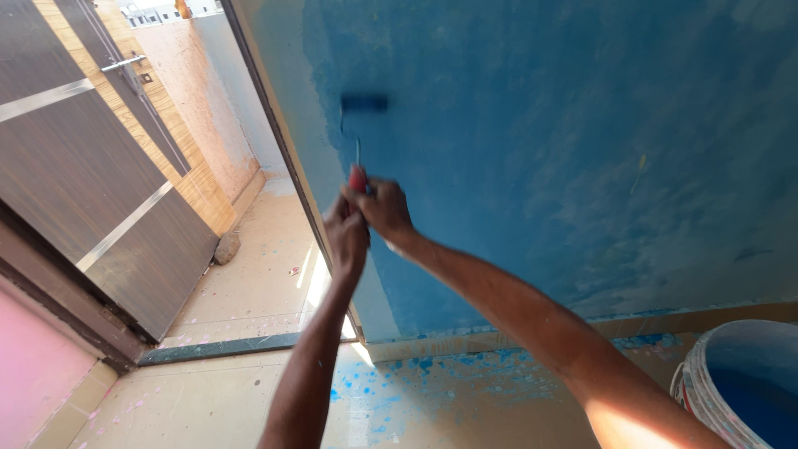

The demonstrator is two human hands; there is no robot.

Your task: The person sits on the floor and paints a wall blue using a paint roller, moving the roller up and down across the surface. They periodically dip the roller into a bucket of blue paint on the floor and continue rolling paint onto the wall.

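Both my hands grip the red handle of a paint roller. My left hand is the lower one and my right hand sits just above and to its right. The roller's thin metal stem rises to a blurred blue sleeve pressed against the blue wall, close to the wall's left edge. The paint on the wall is uneven, with lighter patches around the darker blue.
A white bucket of blue paint stands at the lower right. Blue spatter marks the tiled floor under the wall. To the left, a dark brown door stands open onto a corridor, with a stone at its foot.
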